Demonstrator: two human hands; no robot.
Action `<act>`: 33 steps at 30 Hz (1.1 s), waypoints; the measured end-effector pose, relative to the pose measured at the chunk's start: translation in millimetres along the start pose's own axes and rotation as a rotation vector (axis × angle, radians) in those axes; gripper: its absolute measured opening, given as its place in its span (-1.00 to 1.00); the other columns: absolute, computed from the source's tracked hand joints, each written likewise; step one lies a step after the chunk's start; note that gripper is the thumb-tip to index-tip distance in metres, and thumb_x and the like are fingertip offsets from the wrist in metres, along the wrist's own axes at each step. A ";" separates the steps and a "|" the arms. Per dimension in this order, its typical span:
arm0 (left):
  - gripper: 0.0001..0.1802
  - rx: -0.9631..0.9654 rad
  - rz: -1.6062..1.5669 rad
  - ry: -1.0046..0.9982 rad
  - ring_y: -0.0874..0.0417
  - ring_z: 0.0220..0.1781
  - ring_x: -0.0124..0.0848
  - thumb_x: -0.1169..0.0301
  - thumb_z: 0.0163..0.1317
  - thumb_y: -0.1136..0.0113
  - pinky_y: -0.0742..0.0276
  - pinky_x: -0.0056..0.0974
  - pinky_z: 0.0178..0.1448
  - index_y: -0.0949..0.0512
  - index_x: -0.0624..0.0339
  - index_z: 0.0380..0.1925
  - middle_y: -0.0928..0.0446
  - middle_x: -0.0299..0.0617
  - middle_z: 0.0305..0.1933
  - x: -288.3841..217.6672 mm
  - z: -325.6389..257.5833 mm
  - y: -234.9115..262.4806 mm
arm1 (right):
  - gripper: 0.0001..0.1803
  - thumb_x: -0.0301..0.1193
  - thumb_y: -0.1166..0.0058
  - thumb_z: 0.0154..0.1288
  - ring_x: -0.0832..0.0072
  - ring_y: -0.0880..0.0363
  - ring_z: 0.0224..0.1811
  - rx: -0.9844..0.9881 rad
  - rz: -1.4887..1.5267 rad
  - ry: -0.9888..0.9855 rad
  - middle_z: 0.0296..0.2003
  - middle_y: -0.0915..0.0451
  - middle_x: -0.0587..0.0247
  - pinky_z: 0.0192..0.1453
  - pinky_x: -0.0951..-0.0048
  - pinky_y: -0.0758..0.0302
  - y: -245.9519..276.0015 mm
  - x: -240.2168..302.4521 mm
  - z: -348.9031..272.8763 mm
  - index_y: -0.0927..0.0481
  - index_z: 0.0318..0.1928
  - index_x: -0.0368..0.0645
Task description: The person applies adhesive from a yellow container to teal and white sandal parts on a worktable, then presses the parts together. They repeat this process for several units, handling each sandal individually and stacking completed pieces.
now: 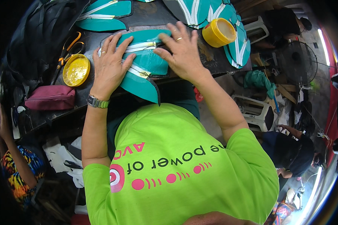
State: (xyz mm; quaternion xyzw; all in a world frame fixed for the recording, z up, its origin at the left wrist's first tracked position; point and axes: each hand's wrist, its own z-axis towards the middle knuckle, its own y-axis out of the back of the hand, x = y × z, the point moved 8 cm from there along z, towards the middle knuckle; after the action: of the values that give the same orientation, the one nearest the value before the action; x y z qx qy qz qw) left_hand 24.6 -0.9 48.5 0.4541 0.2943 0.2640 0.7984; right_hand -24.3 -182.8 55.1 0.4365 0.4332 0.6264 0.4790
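Note:
A teal panel [154,62] with petal-shaped lobes, white strips and dark edging lies in front of me at the table's near edge, its lowest lobe jutting past that edge. My left hand [110,63] rests on its left part, fingers spread over the teal and the white strips. At the upper right of the panel is my right hand [180,50], fingers apart and the thumb by the end of a strip. Neither hand appears to grip anything. A yellow tub [218,33] with pale contents stands beyond my right hand. Left of my left wrist is a smeared yellow lid [76,70].
Scissors [67,50], a maroon pouch [50,97] and black fabric [35,41] lie left on the dark table [146,17]. Similar teal panels sit at the back left [103,24] and right [240,52]. White stools [253,112], a fan [298,62] and other people [20,168] surround the table.

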 end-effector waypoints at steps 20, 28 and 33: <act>-0.32 0.077 -0.008 0.156 -0.42 0.32 -0.10 -0.03 0.14 -0.37 -0.39 0.04 0.23 -0.53 -0.10 0.26 -0.47 -0.12 0.29 8.6 9.8 8.6 | -0.23 0.30 0.21 0.41 0.01 0.17 0.63 0.083 0.086 0.219 0.49 -0.19 -0.03 0.52 -0.43 0.25 -1.5 28.3 -4.9 -0.47 0.35 0.03; -0.33 -0.015 0.025 0.154 -0.39 0.30 -0.06 0.07 0.01 -0.51 -0.38 0.01 0.26 -0.60 -0.06 0.17 -0.47 -0.11 0.23 3.7 33.6 16.3 | -0.52 -0.34 -0.18 0.40 0.27 -0.36 0.38 -0.292 0.663 -0.086 0.29 -0.45 0.11 0.43 0.25 -0.27 58.5 -50.5 -62.3 -0.50 0.29 -0.16; -0.36 -0.073 0.206 0.023 -0.38 0.38 -0.09 0.16 0.08 -0.49 -0.36 0.03 0.28 -0.56 -0.08 0.20 -0.46 -0.10 0.28 -26.6 63.7 22.8 | -0.19 -0.20 -0.35 0.26 0.03 -0.30 0.37 -0.634 0.394 -0.428 0.28 -0.35 -0.16 0.48 0.21 -0.21 81.2 -131.5 -102.9 -0.30 0.37 -0.36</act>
State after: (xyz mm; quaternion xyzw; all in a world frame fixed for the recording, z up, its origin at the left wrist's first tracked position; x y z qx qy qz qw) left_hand 48.0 -45.4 101.1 0.4493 0.2453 0.3606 0.7797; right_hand -120.3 -337.7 90.7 0.4623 0.0185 0.7033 0.5398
